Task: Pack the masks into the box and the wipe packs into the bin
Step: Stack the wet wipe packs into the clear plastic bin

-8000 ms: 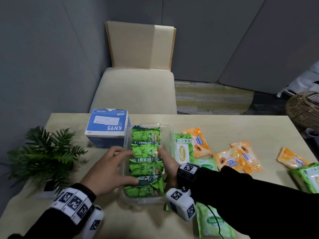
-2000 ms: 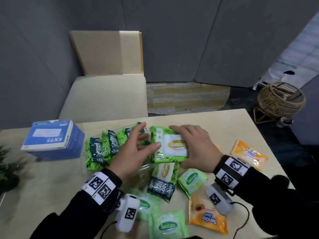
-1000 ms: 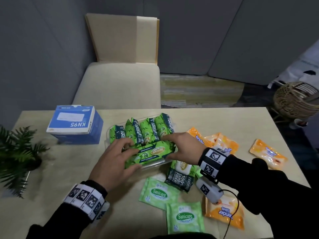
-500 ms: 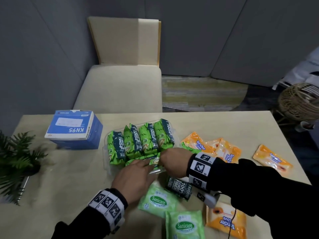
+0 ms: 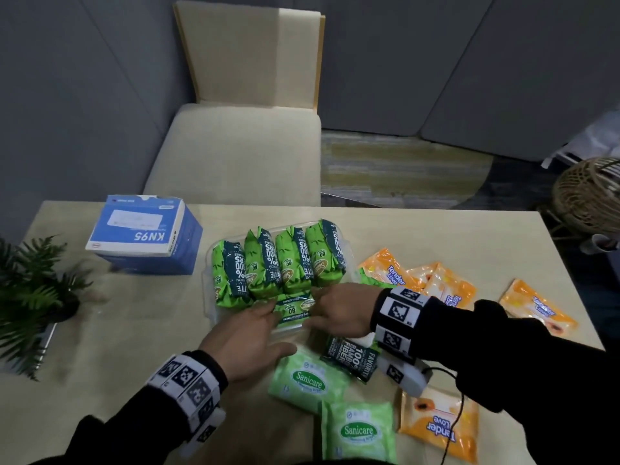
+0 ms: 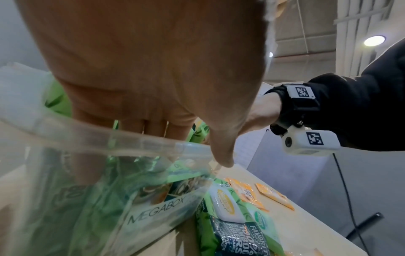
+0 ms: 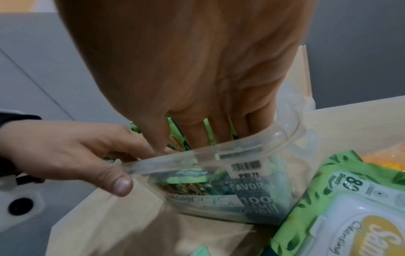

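Five packs in bin: we count four green wipe packs (image 5: 278, 263) standing on edge in a row in the clear bin (image 5: 208, 297), plus a fifth green pack (image 5: 295, 310) lying flat along the near wall.
Step in hand: we judge the fifth pack is being seated; both hands reach over the near rim onto it.
Left hand (image 5: 245, 340): fingers fairly straight, inside the bin on the fifth pack, thumb outside at the rim; we read it as pressing, not clasping.
Right hand (image 5: 342, 310): fingers extended down into the bin at the pack's 3 o'clock end, pushing; no curl round it that we can see.
Left to pack, green: one dark-and-green bamboo pack (image 5: 352, 359) at the bin's 5 o'clock, two pale Sanicare packs (image 5: 357, 431) nearer us.
Left to pack, orange: several Tender Love packs (image 5: 439, 427) on the table (image 5: 436, 236), from 3 to 5 o'clock of the bin.
Masks: none visible loose; KN95 box (image 5: 144, 234) sits shut at the bin's 10 o'clock, so we judge that half done, contents hidden.
Progress: roughly halfway on wipes, our guess; room in the bin looks tight.
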`<state>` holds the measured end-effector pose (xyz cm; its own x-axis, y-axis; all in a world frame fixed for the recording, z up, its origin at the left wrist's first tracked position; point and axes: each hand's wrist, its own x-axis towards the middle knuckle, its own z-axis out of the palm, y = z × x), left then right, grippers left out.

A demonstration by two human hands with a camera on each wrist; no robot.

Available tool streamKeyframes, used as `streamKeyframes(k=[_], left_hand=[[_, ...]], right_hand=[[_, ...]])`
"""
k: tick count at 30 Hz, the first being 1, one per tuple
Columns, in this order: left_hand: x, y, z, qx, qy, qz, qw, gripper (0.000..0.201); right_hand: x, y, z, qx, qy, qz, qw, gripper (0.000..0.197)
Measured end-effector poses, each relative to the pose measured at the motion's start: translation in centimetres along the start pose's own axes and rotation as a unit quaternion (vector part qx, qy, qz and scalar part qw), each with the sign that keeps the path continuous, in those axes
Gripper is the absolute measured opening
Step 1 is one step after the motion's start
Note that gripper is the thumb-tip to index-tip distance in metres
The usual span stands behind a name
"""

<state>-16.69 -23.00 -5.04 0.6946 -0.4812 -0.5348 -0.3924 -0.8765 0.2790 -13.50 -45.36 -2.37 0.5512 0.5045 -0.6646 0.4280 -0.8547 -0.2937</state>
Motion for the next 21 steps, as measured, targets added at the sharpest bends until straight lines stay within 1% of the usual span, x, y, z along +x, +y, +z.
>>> streamKeyframes(k=[2, 3, 5, 6, 7, 9, 11, 14, 15, 17, 19, 21], left_hand=[[0.4, 0.1, -0.5, 0.010, -0.024, -0.003, 1.000, 0.079], [0.7, 0.0, -0.7, 0.012, -0.043, -0.001, 0.999, 0.083], [1.0, -0.1, -1.4, 0.001, -0.085, 0.000, 0.996, 0.108], [1.2, -0.1, -1.7, -0.006, -0.101, -0.007, 0.995, 0.115], [1.3, -0.3, -2.0, -0.011, -0.109, -0.015, 0.994, 0.113], [1.7, -0.5, -2.7, -0.006, -0.120, -0.025, 0.992, 0.094], [1.7, -0.5, -3.3, -0.002, -0.129, -0.025, 0.991, 0.084], [1.5, -0.2, -2.9, 0.019, -0.091, -0.031, 0.995, 0.063], [1.3, -0.1, -2.3, 0.038, -0.082, -0.033, 0.995, 0.058], [1.0, 0.0, -1.2, 0.065, -0.061, -0.029, 0.996, 0.048], [1.1, -0.4, -0.8, 0.045, -0.045, -0.027, 0.998, 0.040], [1.3, -1.2, -1.3, 0.025, -0.047, -0.021, 0.998, 0.040]], right_hand=[[0.9, 0.7, -0.2, -0.003, -0.038, -0.006, 0.999, 0.068], [1.2, 0.8, -0.5, -0.006, -0.057, -0.002, 0.998, 0.068], [1.6, 0.7, -0.8, -0.018, -0.084, 0.007, 0.996, 0.070], [1.7, 0.7, -1.0, -0.015, -0.089, 0.014, 0.996, 0.071], [1.7, 0.5, -1.3, -0.011, -0.092, 0.021, 0.996, 0.070], [1.6, 0.4, -1.4, -0.021, -0.087, 0.028, 0.996, 0.070], [1.5, 0.3, -1.2, -0.056, -0.078, 0.024, 0.995, 0.073], [1.2, 0.3, -0.2, -0.100, -0.051, 0.022, 0.993, 0.075], [1.0, 0.2, 0.0, -0.102, -0.037, 0.025, 0.994, 0.072], [0.6, 0.2, 0.3, -0.114, -0.012, 0.023, 0.993, 0.058], [0.4, 0.0, 0.6, -0.113, 0.006, 0.029, 0.993, 0.047], [0.2, -0.5, 0.9, -0.104, 0.025, 0.037, 0.994, 0.040]])
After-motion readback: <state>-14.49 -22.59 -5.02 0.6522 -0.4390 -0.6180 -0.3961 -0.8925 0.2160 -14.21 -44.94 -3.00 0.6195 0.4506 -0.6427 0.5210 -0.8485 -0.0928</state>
